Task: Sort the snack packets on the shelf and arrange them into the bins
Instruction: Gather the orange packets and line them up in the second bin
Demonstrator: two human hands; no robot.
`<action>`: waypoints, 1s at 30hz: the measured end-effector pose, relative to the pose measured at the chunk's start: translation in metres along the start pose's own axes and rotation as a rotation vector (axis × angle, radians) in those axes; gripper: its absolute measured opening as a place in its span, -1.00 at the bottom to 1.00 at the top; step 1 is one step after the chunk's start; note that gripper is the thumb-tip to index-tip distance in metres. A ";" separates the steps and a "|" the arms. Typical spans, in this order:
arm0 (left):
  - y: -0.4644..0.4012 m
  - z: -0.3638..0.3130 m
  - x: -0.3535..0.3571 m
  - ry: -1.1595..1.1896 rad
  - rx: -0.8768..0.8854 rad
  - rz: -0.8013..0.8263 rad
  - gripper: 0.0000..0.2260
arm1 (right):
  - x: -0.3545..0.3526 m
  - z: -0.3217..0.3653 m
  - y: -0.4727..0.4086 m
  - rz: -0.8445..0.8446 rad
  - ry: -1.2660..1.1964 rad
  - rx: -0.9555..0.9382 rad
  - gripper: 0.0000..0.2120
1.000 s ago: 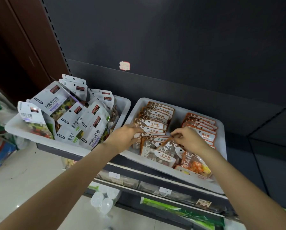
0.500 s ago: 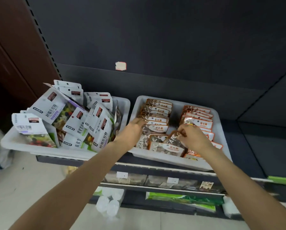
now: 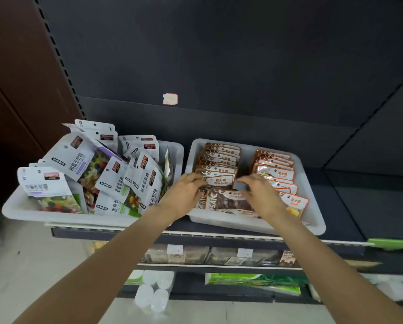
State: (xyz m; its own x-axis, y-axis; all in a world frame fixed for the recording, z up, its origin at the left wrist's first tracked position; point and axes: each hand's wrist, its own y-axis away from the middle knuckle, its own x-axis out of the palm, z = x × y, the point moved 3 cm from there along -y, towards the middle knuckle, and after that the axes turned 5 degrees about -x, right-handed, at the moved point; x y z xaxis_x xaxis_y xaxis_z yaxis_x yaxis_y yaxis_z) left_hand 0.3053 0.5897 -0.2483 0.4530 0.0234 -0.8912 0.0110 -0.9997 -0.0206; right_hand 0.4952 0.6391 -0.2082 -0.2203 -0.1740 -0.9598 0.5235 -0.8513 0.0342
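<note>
1. Left hand (image 3: 185, 195) now grips the left edge of a brown packet (image 3: 219, 180), no longer lying flat.
2. Right hand (image 3: 261, 195) sits closer in, at that packet's right edge.

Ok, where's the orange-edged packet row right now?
Head view: the orange-edged packet row fills the right side of the right white plastic bin, beside the brown packets.

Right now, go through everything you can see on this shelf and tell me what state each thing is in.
Left bin: full, white packets jumbled and leaning.
Right bin: two rows, partly tidied.
Brown packets: back ones upright in a row, front ones lying flat.
Orange packets: lined up, overlapping.
Left hand: gripping the front upright brown packet.
Right hand: fingers curled at the brown row's right edge.
</note>
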 end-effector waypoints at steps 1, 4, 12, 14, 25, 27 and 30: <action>0.000 0.000 -0.001 -0.030 0.003 -0.014 -0.62 | -0.001 -0.010 0.002 0.040 0.025 0.048 -0.64; 0.000 -0.004 0.001 -0.107 -0.011 -0.018 -0.59 | 0.008 -0.019 0.009 0.187 0.073 0.098 -0.73; -0.017 -0.010 -0.009 0.226 -0.145 -0.041 -0.85 | 0.000 -0.002 0.012 -0.108 -0.028 0.066 -0.83; -0.016 -0.010 -0.015 0.260 -0.127 -0.050 -0.80 | 0.002 0.001 0.010 -0.073 -0.046 0.034 -0.81; 0.011 -0.007 0.014 0.103 0.062 0.116 -0.64 | 0.013 -0.017 0.044 0.037 -0.126 0.086 -0.91; 0.009 -0.006 0.014 0.059 0.049 0.073 -0.67 | 0.012 -0.016 0.043 0.078 0.011 0.063 -0.81; 0.000 -0.010 0.010 0.074 0.027 0.053 -0.70 | 0.009 -0.007 0.038 0.049 0.133 0.085 -0.77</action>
State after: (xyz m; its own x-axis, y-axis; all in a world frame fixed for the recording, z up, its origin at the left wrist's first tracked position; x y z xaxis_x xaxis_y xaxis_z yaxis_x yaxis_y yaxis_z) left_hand 0.3188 0.5895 -0.2523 0.5171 -0.0307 -0.8554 -0.0386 -0.9992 0.0125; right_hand 0.5192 0.6090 -0.2172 -0.0826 -0.1538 -0.9847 0.4580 -0.8834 0.0995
